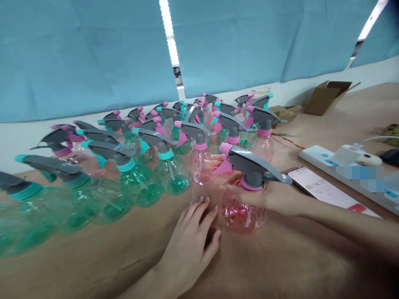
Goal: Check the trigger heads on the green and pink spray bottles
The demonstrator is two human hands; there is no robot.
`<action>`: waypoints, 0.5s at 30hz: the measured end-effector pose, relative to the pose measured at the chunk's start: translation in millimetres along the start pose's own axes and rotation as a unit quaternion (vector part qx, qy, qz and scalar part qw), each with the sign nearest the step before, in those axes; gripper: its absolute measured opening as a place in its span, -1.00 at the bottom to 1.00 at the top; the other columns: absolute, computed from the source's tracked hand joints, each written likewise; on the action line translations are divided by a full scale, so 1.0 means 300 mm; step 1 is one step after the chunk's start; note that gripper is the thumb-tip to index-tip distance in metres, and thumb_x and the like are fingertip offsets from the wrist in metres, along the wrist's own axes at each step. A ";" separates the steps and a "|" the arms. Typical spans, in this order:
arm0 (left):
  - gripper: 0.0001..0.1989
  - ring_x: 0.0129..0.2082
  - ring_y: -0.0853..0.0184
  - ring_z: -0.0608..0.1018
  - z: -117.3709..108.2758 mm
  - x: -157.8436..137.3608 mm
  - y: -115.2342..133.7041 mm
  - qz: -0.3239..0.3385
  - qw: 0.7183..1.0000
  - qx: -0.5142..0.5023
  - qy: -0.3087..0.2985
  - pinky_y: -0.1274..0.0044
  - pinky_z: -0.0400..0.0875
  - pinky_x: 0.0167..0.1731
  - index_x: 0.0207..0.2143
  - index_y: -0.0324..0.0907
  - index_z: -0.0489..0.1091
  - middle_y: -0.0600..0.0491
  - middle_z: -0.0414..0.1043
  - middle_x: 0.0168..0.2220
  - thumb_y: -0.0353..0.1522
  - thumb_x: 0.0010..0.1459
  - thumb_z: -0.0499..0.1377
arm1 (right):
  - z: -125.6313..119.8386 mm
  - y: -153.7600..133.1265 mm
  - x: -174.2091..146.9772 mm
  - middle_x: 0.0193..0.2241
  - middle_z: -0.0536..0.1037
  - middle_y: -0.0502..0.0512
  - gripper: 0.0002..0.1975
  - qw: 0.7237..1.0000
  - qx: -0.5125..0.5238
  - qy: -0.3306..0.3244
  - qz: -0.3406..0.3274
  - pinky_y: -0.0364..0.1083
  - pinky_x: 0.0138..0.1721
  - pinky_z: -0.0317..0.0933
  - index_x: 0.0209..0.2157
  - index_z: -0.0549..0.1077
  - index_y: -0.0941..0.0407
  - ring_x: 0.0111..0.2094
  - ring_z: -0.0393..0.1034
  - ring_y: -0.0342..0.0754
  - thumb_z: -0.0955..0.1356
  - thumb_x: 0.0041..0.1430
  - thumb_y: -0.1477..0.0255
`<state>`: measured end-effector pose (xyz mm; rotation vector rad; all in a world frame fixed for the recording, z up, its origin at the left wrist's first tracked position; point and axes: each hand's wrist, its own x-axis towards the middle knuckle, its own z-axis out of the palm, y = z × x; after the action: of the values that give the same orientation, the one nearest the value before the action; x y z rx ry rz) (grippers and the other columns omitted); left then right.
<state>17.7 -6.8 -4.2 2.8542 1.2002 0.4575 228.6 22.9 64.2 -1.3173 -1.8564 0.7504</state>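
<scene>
My left hand (pixel 195 234) lies palm down on the table with its fingers spread, holding nothing. Just to its right stands a clear pink spray bottle (pixel 241 211) with a grey head and a pink nozzle. My right hand (pixel 233 179) reaches behind that bottle, partly hidden by its head and trigger. Its fingers stretch out beside another pink-collared spray bottle (pixel 202 164); whether they touch it I cannot tell. Left of that one is a green spray bottle (pixel 173 174) with a turquoise collar.
Several more green and pink spray bottles crowd the left and back. On the right lie a phone (pixel 327 187) showing a timer and a white power strip (pixel 346 174) with a plug. An open cardboard box (pixel 326 97) stands behind, before a blue curtain (pixel 233 41).
</scene>
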 end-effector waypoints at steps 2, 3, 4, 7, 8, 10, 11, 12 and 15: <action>-0.63 0.15 0.10 0.26 0.001 0.001 0.000 -0.002 1.000 0.000 0.002 0.20 0.25 0.05 0.08 -0.25 0.25 -0.14 0.23 0.14 -0.39 0.22 0.05 | -0.001 0.004 -0.002 -0.46 0.54 0.04 -0.83 1.000 0.009 -0.010 0.014 -0.06 -0.44 0.36 -0.41 0.41 0.09 -0.44 0.44 0.00 0.30 -0.12 0.35; -0.63 0.15 0.10 0.26 0.001 0.001 0.000 -0.003 1.000 -0.001 0.003 0.20 0.25 0.05 0.08 -0.24 0.25 -0.13 0.23 0.14 -0.39 0.22 0.04 | -0.001 0.005 -0.002 -0.46 0.53 0.03 -0.84 1.000 0.013 -0.013 0.013 -0.06 -0.42 0.36 -0.41 0.41 0.09 -0.43 0.44 -0.01 0.30 -0.11 0.36; -0.63 0.15 0.10 0.26 0.001 0.001 0.000 -0.004 1.000 -0.001 0.003 0.20 0.25 0.05 0.08 -0.24 0.25 -0.13 0.23 0.15 -0.39 0.22 0.04 | -0.002 0.006 -0.001 -0.45 0.53 0.03 -0.84 1.000 0.017 -0.019 0.013 -0.06 -0.39 0.36 -0.40 0.41 0.09 -0.42 0.44 -0.02 0.31 -0.11 0.38; -0.63 0.16 0.10 0.25 0.001 0.002 0.000 -0.005 1.000 -0.003 -0.003 0.20 0.25 0.06 0.08 -0.24 0.24 -0.14 0.22 0.16 -0.38 0.22 0.04 | -0.003 0.004 0.002 -0.41 0.54 0.05 -0.84 0.999 0.020 -0.030 0.022 -0.06 -0.35 0.36 -0.39 0.41 0.10 -0.39 0.44 -0.01 0.31 -0.11 0.42; -0.63 0.16 0.10 0.25 0.001 0.003 0.000 -0.005 1.000 -0.004 -0.005 0.20 0.25 0.06 0.08 -0.24 0.24 -0.14 0.21 0.16 -0.39 0.22 0.05 | -0.003 0.002 0.003 -0.40 0.54 0.06 -0.84 0.999 0.019 -0.029 0.024 -0.05 -0.35 0.36 -0.38 0.40 0.10 -0.37 0.43 0.00 0.31 -0.12 0.43; -0.63 0.17 0.10 0.24 0.000 0.004 0.000 -0.006 1.000 -0.004 -0.009 0.20 0.24 0.06 0.09 -0.24 0.24 -0.14 0.21 0.16 -0.39 0.22 0.05 | -0.003 0.000 0.004 -0.40 0.53 0.06 -0.84 0.999 0.014 -0.023 0.024 -0.05 -0.37 0.35 -0.40 0.39 0.10 -0.37 0.42 0.02 0.32 -0.14 0.45; -0.63 0.17 0.10 0.24 0.000 0.004 0.000 -0.005 1.000 -0.004 -0.011 0.20 0.24 0.06 0.09 -0.24 0.24 -0.14 0.21 0.17 -0.39 0.22 0.05 | -0.003 -0.001 0.004 -0.41 0.53 0.05 -0.84 0.999 0.013 -0.019 0.021 -0.06 -0.38 0.35 -0.40 0.39 0.09 -0.38 0.42 0.01 0.32 -0.15 0.45; -0.62 0.17 0.10 0.23 0.000 0.004 0.000 -0.005 1.000 -0.002 -0.013 0.20 0.23 0.06 0.09 -0.25 0.24 -0.15 0.20 0.17 -0.39 0.22 0.05 | -0.002 -0.001 0.004 -0.43 0.52 0.03 -0.84 1.000 0.013 -0.018 0.016 -0.07 -0.40 0.34 -0.41 0.38 0.09 -0.40 0.41 -0.01 0.31 -0.15 0.46; -0.61 0.17 0.09 0.23 -0.001 0.004 0.000 -0.006 1.000 0.001 -0.018 0.19 0.22 0.07 0.10 -0.27 0.23 -0.15 0.20 0.16 -0.40 0.22 0.06 | -0.002 -0.001 0.002 -0.53 0.48 -0.02 -0.92 1.000 0.010 -0.015 -0.021 -0.13 -0.45 0.33 -0.47 0.36 0.09 -0.49 0.39 -0.08 0.31 -0.13 0.47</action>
<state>18.4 -6.0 -3.6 2.8423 1.2124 0.4021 228.9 23.5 65.1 -1.2581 -1.8895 0.7682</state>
